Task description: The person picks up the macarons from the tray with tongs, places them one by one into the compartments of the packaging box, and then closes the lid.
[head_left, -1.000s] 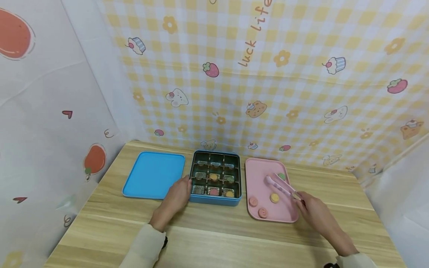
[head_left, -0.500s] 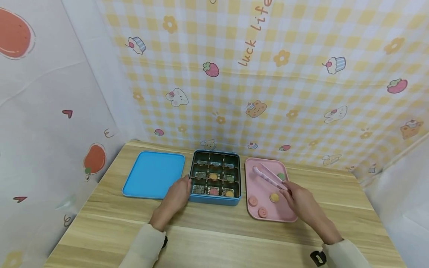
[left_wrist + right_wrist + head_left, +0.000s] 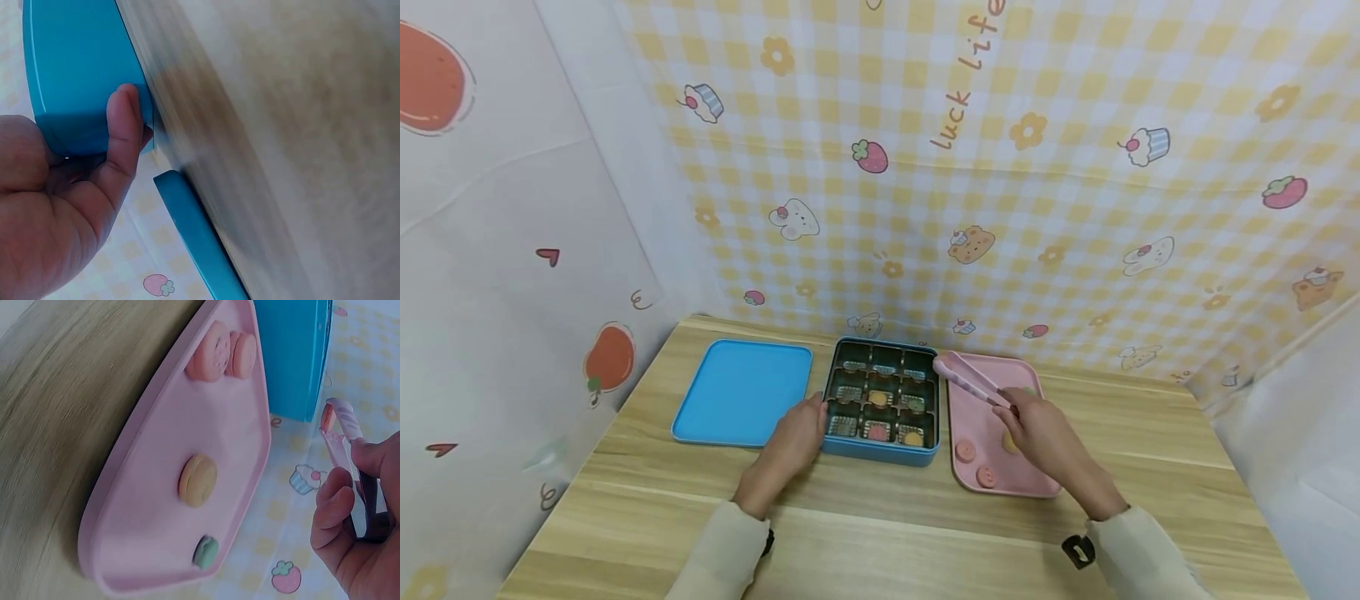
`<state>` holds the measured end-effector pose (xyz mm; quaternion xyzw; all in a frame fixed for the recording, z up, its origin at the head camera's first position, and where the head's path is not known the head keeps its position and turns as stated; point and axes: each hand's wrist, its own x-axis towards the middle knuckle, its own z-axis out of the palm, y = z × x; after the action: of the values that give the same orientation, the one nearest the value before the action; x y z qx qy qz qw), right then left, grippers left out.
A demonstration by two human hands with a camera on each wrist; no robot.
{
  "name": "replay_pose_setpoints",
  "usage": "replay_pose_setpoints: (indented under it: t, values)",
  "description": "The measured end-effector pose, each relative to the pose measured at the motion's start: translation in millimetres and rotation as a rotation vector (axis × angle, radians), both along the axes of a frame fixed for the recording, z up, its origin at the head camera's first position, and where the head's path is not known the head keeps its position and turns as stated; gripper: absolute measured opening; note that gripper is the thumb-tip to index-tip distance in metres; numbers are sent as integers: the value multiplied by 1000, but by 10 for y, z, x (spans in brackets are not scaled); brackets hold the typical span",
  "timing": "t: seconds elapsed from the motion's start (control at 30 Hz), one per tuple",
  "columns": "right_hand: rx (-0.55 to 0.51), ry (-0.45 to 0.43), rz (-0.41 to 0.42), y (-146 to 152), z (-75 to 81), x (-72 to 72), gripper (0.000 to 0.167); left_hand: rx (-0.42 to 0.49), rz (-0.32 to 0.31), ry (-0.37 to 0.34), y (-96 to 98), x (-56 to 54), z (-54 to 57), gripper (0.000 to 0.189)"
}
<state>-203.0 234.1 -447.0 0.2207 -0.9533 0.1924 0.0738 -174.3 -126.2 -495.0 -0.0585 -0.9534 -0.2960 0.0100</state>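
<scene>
My right hand [image 3: 1036, 427] grips a pair of pink tongs [image 3: 972, 382] over the pink tray's left rim, their tips close to the box's back right corner. Between the tips sits a pinkish macaron [image 3: 327, 417], seen edge-on in the right wrist view. My left hand [image 3: 793, 437] holds the front left corner of the blue box [image 3: 880, 451], one finger [image 3: 123, 125] lying along its wall. Dark compartments fill the box; yellow macarons [image 3: 877, 398] lie in the centre and front right, a pink one [image 3: 877, 432] front middle, a green one [image 3: 914, 403] middle right.
The pink tray [image 3: 970, 417] right of the box bears two pink macarons [image 3: 212, 351], a yellow one [image 3: 199, 480] and a green one [image 3: 205, 552]. A flat blue lid [image 3: 745, 392] lies left of the box. Behind the wooden table [image 3: 865, 517] hangs a checked cloth [image 3: 910, 225].
My right hand has carried the tongs leftward and back, from over the tray's middle to the box's right edge. My left hand stays at the box.
</scene>
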Motion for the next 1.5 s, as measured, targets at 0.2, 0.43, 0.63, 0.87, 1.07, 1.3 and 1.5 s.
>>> replay_pose_setpoints:
  t: [0.2, 0.43, 0.63, 0.87, 1.07, 1.3, 1.5]
  values:
    - [-8, -8, 11, -121, -8, -44, 10, 8, 6, -30, -2, 1, 4, 44]
    - [18, -10, 11, -238, -33, -87, 13, 13, 6, -31, 2, 6, 3, 44]
    - [13, -28, 10, -316, -49, -119, 8, 7, 9, -35, 4, 5, -6, 44]
    - [-3, -68, 13, -369, -57, -134, 9, 8, 9, -26, 8, 9, -25, 44]
    - [-1, -85, 20, -376, -56, -137, 10, 11, 11, -7, 10, 4, -25, 42]
    - [10, -112, 14, -388, -60, -144, 12, 11, 14, -5, 6, 13, -17, 42]
    - [-18, -85, 3, -352, -77, -131, 10, 13, 11, 6, 7, 8, -27, 41]
